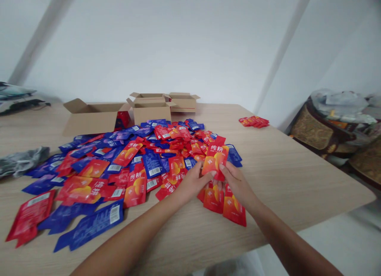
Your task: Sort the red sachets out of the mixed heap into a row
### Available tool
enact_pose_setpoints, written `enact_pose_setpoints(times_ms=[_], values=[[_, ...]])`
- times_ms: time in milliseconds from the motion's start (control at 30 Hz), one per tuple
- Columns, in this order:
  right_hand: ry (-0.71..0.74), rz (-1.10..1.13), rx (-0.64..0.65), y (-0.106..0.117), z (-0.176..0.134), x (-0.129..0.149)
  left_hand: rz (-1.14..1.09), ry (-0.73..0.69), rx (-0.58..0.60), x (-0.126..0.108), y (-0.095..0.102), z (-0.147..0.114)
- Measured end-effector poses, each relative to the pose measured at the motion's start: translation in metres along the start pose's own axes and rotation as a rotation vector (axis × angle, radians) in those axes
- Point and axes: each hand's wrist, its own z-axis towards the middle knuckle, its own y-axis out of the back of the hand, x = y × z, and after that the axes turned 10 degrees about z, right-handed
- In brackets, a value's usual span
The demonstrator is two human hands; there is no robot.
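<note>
While the heap sprawls across the bench [297,180], two hands are at work on its near right edge — and one red packet [214,157] sits up front between them, face to the camera. The left hand [193,182] has its fingers closed on the packet's lower left side, thumb on top; the right hand [239,184] pinches the lower right side. Whether a second packet hides behind it, I can't tell. Just below the hands, two orange-red packets [234,207] show plainly, slanting side by side; whether the fingers touch them is unclear.

Over to the heap [154,170]: red and blue packets, far too overlapped to count! At its near left corner, though, one red packet lies barcode up, with two blue packets [97,224] beside it. Behind stand four open cardboard boxes [92,123] — one wide at left, three bunched together. Off by the far right edge, one small overlapping row of red packets [254,121], the exact number blurred. One grey cloth [25,161] at far left, two chairs [312,129] at right.
</note>
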Motion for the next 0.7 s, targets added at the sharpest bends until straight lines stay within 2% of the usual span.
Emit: enact_pose_setpoints(times_ms=[67, 133, 233, 333, 400, 467, 533, 600, 700], values=[[-0.019, -0.049, 0.037, 0.004, -0.004, -0.007, -0.163, 0.040, 0.171, 0.001, -0.005, 0.000], [-0.057, -0.034, 0.044, 0.007, -0.011, -0.013, -0.218, 0.050, 0.216, 0.001, -0.011, -0.003], [-0.118, 0.032, -0.006, 0.010, -0.026, -0.021, -0.212, 0.077, 0.270, -0.001, -0.020, -0.010], [-0.177, 0.039, -0.056, 0.018, -0.043, -0.024, -0.098, 0.109, 0.389, -0.002, -0.022, -0.015], [-0.226, -0.034, -0.084, 0.030, -0.054, -0.025, 0.091, 0.102, 0.359, -0.001, -0.017, -0.014], [-0.286, -0.182, -0.105, 0.047, -0.062, -0.025, 0.331, 0.085, 0.205, 0.002, -0.009, -0.011], [-0.324, -0.406, -0.069, 0.065, -0.068, -0.026, 0.541, 0.082, 0.068, 0.006, -0.002, -0.009], [-0.314, -0.693, -0.018, 0.080, -0.070, -0.027, 0.661, 0.095, 0.047, 0.011, -0.001, -0.009], [-0.291, -1.076, -0.011, 0.091, -0.067, -0.032, 0.699, 0.125, 0.113, 0.018, -0.008, -0.012]])
